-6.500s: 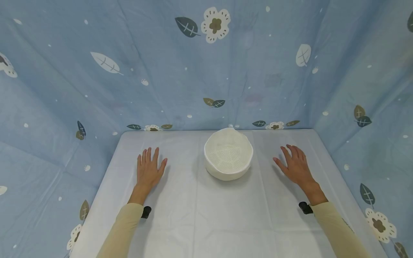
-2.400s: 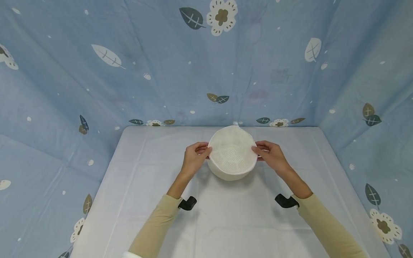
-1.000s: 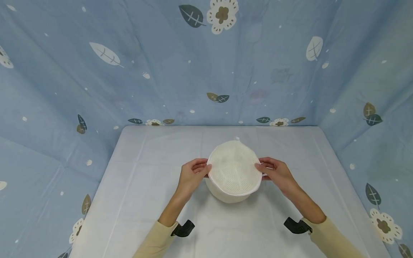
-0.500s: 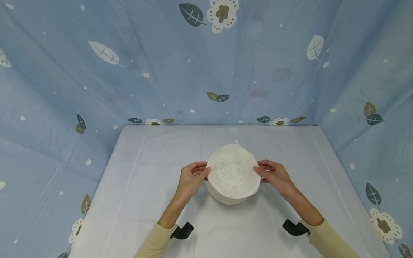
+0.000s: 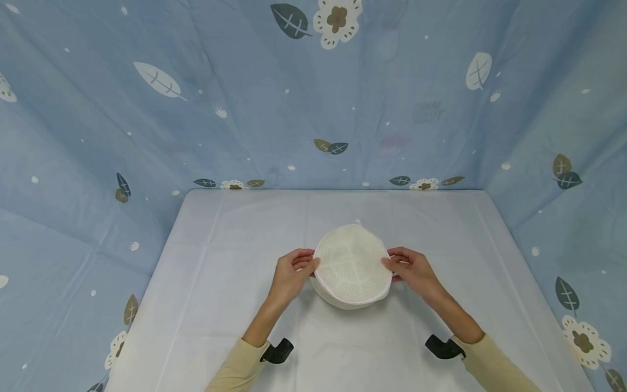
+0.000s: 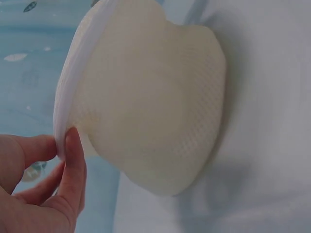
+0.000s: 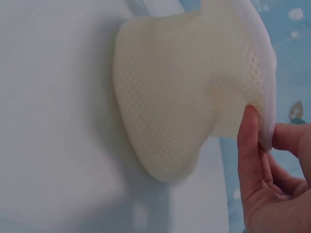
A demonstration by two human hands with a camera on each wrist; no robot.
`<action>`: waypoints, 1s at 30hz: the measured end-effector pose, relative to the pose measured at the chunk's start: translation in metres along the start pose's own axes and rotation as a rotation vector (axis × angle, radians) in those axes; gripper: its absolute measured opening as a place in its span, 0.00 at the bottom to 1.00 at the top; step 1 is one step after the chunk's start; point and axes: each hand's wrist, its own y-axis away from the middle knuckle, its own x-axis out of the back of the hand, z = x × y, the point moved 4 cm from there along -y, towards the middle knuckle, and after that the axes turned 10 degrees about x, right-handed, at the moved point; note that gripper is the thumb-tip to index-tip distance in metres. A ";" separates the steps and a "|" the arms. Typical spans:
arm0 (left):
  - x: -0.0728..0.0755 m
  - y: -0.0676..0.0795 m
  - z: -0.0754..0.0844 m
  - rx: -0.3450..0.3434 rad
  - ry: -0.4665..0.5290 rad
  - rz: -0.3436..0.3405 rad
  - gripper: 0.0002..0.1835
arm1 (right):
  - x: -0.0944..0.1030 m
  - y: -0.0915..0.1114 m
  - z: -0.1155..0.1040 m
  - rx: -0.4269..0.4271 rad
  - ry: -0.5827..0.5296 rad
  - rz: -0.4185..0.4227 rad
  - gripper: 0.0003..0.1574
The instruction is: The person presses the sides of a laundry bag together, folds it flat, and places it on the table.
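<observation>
Left hand (image 5: 290, 274) and right hand (image 5: 413, 272) pinch opposite sides of a mesh bag (image 5: 350, 267), on or just above the table (image 5: 235, 245), that we judge light, soft and best held by its rim (image 5: 352, 303).

- Blue back cloth (image 5: 235, 136) hanging behind the table (image 5: 206, 261), wrinkled in soft vertical folds;
- left cloth (image 5: 54, 239) and right cloth (image 5: 548, 120) of the same blue, flanking the table on both sides;
- printed on the fabric, a large white flower (image 5: 337, 20) with a brown centre beside a dark leaf (image 5: 289, 21), plus a white leaf (image 5: 159, 79) and small pale dots;
- tabletop whitish, faintly creased, its far corners rounded;
- light soft and diffuse; shadows blurred.
</observation>
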 end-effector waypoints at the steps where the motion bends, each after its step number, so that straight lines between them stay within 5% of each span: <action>1: 0.000 0.000 -0.001 0.000 -0.014 0.002 0.15 | 0.000 0.000 0.002 0.004 -0.009 -0.006 0.29; 17: -0.001 -0.012 -0.036 -0.036 -0.089 0.032 0.14 | -0.009 0.000 0.023 0.052 -0.033 -0.048 0.27; 30: -0.004 -0.015 -0.052 -0.058 -0.150 0.069 0.12 | -0.015 -0.003 0.036 0.100 0.091 -0.023 0.20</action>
